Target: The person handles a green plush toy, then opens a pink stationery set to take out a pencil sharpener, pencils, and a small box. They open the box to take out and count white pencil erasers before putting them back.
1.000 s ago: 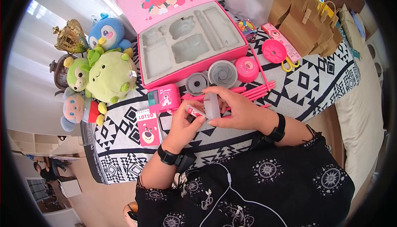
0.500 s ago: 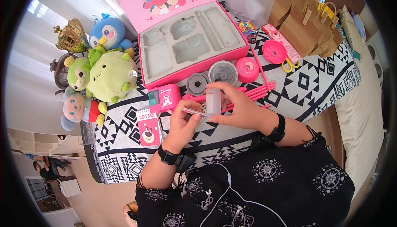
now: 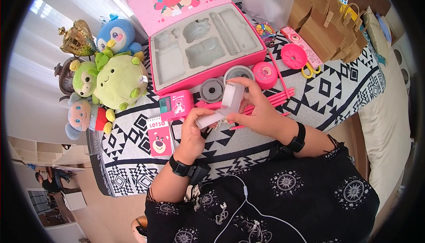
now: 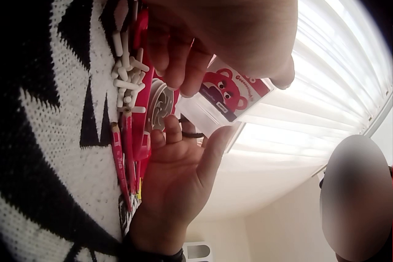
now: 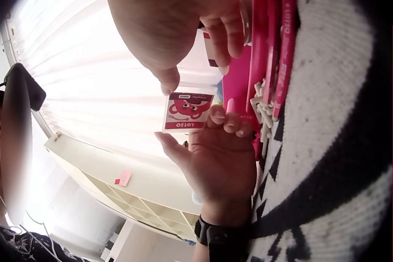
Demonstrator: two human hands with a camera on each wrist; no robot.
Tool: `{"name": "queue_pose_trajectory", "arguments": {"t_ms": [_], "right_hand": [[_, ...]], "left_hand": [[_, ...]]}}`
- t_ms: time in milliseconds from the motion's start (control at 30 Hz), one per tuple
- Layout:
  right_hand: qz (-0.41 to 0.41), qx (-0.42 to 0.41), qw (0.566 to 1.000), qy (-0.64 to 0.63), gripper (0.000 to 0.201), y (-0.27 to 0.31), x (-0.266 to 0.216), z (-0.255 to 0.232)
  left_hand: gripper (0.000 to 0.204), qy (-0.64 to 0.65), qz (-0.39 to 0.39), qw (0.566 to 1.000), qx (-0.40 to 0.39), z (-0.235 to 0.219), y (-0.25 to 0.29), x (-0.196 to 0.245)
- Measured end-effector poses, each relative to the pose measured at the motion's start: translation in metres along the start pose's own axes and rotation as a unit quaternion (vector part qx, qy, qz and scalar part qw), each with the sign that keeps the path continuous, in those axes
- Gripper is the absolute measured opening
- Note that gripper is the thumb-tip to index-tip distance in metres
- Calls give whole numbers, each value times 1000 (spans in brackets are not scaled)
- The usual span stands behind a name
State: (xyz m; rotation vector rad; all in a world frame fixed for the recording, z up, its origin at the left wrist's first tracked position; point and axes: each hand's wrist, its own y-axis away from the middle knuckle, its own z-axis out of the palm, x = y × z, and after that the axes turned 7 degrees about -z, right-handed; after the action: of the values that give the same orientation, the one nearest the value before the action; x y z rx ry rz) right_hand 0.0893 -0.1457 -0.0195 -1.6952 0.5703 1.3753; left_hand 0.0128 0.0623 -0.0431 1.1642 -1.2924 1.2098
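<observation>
In the head view my right hand [image 3: 261, 114] holds a small clear plastic box [image 3: 232, 99] tilted, thumb on the near side and fingers behind. My left hand [image 3: 192, 132] pinches a flat, pale piece [image 3: 208, 120] beside the box's lower end. A printed LOTSO bear face on this lid-like piece [image 5: 189, 111] shows in the right wrist view. Small white sticks [image 4: 127, 81] lie in a loose heap on the patterned cloth beneath the hands, among pink pencils [image 4: 128, 157]. Part of the heap [image 3: 221, 121] shows between the hands from above.
Behind the hands stand grey round parts [image 3: 211, 90], a pink round case [image 3: 264, 75] and an open pink box [image 3: 203, 48] with a moulded tray. A pink sharpener-like device [image 3: 177, 105] and LOTSO notepad [image 3: 159, 139] lie left. Plush toys [image 3: 119, 81] and paper bags [image 3: 323, 30] flank them.
My right hand has raised and tilted the clear box. The flat piece in my left hand has turned, its pale side now facing up. White sticks show more plainly beneath.
</observation>
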Motion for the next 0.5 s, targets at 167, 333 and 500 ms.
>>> {"name": "queue_pose_trajectory", "arguments": {"t_ms": [167,333,500], "right_hand": [[4,-1,1000,-14,78,0,1,0],[-21,2,999,-38,76,0,-2,0],[-39,17,999,-9,68,0,6,0]], "left_hand": [[83,-4,2,1000,-9,0,0,3],[56,46,6,999,-28,3,-1,7],[38,-32,15,999,-11,0,0,1]]}}
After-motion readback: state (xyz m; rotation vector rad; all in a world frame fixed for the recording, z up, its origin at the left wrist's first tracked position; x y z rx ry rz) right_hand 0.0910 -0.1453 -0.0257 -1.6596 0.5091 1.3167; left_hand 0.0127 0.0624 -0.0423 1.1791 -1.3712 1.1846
